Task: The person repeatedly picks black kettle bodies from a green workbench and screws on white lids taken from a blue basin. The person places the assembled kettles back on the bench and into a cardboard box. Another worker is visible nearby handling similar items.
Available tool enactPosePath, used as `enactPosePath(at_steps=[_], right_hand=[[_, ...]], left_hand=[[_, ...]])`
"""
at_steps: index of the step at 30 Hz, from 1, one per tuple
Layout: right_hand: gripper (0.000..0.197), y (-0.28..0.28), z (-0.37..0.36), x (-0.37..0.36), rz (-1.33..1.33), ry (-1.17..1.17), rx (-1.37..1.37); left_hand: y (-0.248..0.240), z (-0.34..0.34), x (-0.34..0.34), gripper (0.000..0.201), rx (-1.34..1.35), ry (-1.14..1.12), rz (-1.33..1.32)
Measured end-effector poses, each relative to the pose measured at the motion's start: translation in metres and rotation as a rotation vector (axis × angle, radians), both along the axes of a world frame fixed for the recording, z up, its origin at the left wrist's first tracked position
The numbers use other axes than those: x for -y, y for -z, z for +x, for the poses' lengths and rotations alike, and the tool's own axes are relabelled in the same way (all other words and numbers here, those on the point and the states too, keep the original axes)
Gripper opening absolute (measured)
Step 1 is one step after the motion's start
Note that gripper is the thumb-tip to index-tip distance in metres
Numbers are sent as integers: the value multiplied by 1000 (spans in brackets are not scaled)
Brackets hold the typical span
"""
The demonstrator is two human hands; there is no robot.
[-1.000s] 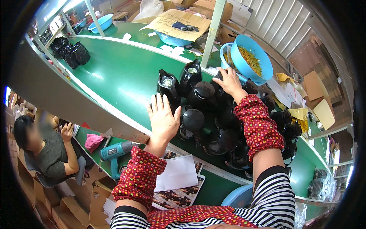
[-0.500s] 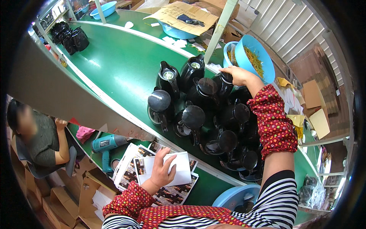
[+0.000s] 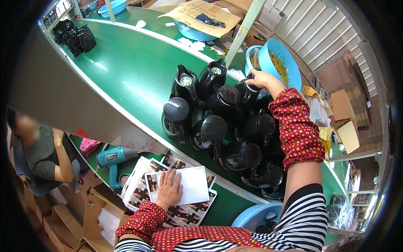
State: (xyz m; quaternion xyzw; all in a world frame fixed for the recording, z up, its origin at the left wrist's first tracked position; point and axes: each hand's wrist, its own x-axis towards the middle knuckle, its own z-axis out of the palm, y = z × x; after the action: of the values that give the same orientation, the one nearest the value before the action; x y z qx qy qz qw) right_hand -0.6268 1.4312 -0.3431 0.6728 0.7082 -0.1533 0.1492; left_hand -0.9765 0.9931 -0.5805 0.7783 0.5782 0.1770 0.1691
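Observation:
My left hand [image 3: 169, 187] lies flat with fingers stretched on a white sheet [image 3: 194, 185]. Under that sheet is a stack of printed picture sheets [image 3: 188, 213]. Farther off, my right hand [image 3: 263, 80] has its fingers round the top of a glossy black jug [image 3: 248, 93] at the back of a cluster. Its thumb side is partly hidden. Most jugs wear round black lids, like the lidded jug [image 3: 213, 128] in the middle. Two at the far left of the group, an open-topped jug [image 3: 186, 80] and its neighbour [image 3: 215, 72], show pale discs inside.
A teal heat gun [image 3: 115, 160] lies left of the sheets. Blue basins stand around: one basin [image 3: 243, 219] at the front edge, another basin [image 3: 299, 69] with yellow-green strips behind my right hand. A metal beam [image 3: 96, 101] crosses the left. A seated person [image 3: 46, 155] is beyond it.
My left hand has come down flat on the white sheet, its fingers no longer raised. My right hand has shifted slightly right and its fingers have curled round the jug's top.

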Motion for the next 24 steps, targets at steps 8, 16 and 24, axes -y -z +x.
enactPosePath(at_steps=[8,16,24], right_hand=[[73,-9,14,14,42,-313,-59],[81,-1,12,15,39,-460,-23],[86,-15,3,25,267,-82,149]], left_hand=[[2,-1,0,58,-20,-8,-59],[-1,-1,-1,58,-30,-12,-92],[1,1,-1,58,-19,-10,-69]])
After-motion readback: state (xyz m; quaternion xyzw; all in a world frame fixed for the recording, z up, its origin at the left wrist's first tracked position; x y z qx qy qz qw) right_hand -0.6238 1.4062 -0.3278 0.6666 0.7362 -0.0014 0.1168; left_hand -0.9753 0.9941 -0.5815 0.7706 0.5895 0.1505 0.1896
